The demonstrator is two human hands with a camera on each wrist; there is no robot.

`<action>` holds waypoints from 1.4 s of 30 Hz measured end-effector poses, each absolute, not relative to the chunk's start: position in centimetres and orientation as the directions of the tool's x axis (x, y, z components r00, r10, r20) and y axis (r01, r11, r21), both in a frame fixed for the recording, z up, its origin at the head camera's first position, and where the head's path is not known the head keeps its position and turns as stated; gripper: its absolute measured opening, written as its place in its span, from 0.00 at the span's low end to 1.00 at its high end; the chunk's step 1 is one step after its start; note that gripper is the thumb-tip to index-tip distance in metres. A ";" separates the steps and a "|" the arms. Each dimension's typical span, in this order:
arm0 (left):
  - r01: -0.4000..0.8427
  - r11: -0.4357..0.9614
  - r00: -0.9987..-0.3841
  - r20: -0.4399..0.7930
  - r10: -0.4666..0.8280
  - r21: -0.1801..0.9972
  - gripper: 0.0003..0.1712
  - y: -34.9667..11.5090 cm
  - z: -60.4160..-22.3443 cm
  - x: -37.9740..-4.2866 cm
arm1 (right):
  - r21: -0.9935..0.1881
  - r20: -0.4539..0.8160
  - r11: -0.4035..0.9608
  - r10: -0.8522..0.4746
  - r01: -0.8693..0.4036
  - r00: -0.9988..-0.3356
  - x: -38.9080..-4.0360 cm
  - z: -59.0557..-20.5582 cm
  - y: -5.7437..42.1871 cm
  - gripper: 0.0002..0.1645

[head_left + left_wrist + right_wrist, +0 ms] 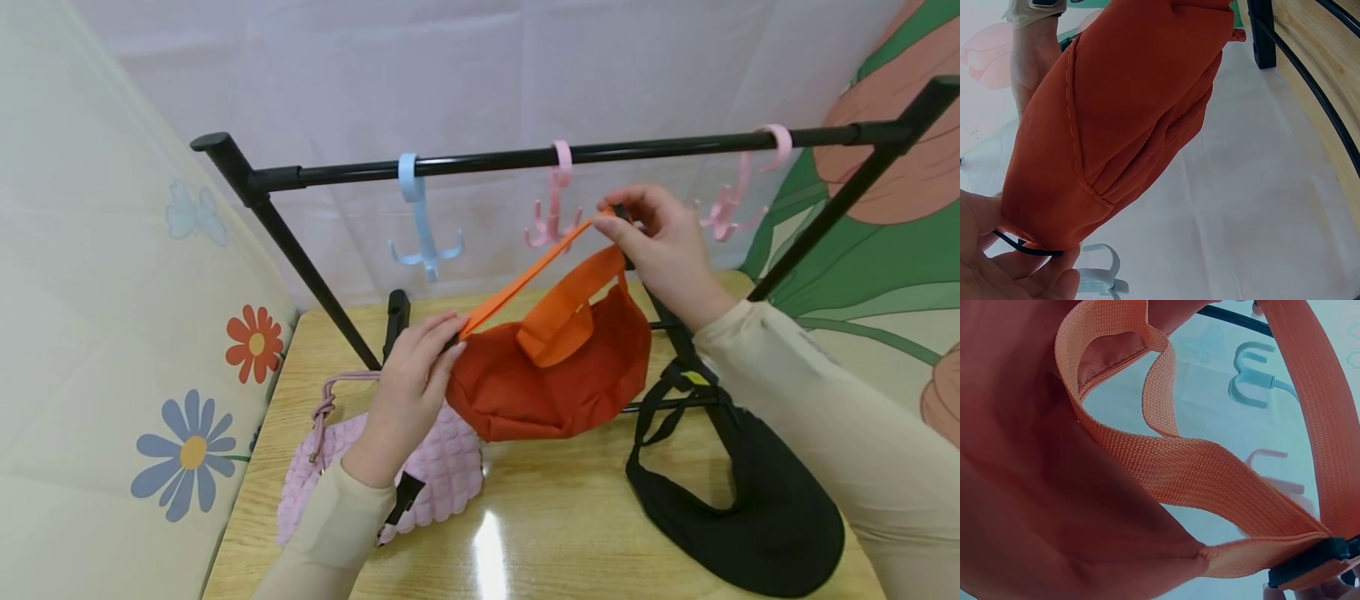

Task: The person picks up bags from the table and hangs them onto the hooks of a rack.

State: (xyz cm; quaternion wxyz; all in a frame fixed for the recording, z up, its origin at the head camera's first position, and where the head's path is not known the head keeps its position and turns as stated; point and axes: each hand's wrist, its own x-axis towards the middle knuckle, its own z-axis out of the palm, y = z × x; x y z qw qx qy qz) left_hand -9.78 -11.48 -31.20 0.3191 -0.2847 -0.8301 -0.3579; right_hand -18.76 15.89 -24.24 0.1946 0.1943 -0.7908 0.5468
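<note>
An orange-red fabric bag [555, 396] hangs between both hands above the table, in front of the black rail. My left hand [408, 383] pinches its left end, where the orange webbing strap [517, 286] meets the body. In the left wrist view, a thin black cord [1025, 249] shows by the fingers there. My right hand [667, 250] pinches the strap higher up, next to the middle hook. A black buckle [1310, 561] sits at that hand in the right wrist view. Between the hands one length of strap is drawn straight, and another loops slackly over the bag.
From the black rail [487, 162] hang a blue hook [422, 217], a pink hook [556, 200] and another pink hook [731, 200] at right. A pink quilted bag [442, 475] lies on the wooden table [547, 517] at left, a black shoulder bag [772, 517] at right.
</note>
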 end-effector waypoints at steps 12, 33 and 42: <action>0.691 0.584 -0.647 0.724 0.239 0.425 0.18 -11.4 -31.2 -9.8 | -0.794 0.509 0.338 -0.086 -0.506 -0.856 -18.9 -23.9 15.7 0.14; 0.693 0.555 -0.662 0.711 0.236 0.461 0.19 -10.8 -31.7 -10.3 | -0.811 0.490 0.322 -0.081 -0.488 -0.868 -20.0 -23.5 15.5 0.14; 0.689 0.551 -0.672 0.700 0.242 0.471 0.19 -10.6 -32.0 -10.3 | -0.814 0.472 0.344 -0.078 -0.468 -0.878 -20.3 -23.4 15.4 0.14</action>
